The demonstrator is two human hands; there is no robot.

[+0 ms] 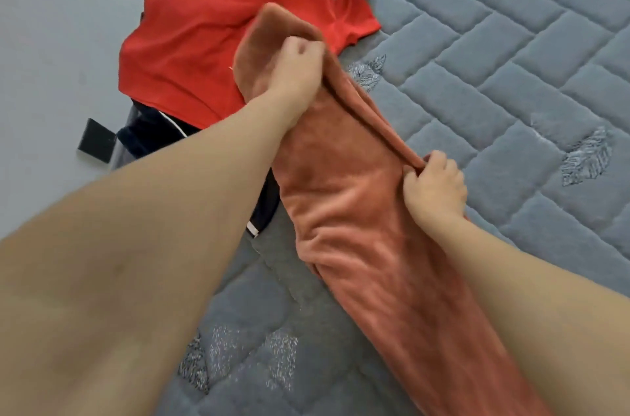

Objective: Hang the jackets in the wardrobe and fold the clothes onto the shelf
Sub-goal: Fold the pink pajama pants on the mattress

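Both hands grip a rust fleece cloth (358,211) over the quilted bed (511,57): left hand (296,71) at twelve o'clock, right hand (436,187) at three. A red garment (211,40), perhaps a shirt, lies behind.

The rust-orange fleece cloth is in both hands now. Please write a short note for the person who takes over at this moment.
Left hand: grips the far end of the rust-orange fleece cloth.
Right hand: pinches a gathered edge of the same cloth, nearer to the body.
The cloth lies stretched over the grey quilted mattress, not yet folded.
A red shirt lies crumpled beyond it, on top of a dark navy garment with white trim.
Done: nothing shown as folded or hung.
Left: fold all of them; wardrobe and shelf are out of view.
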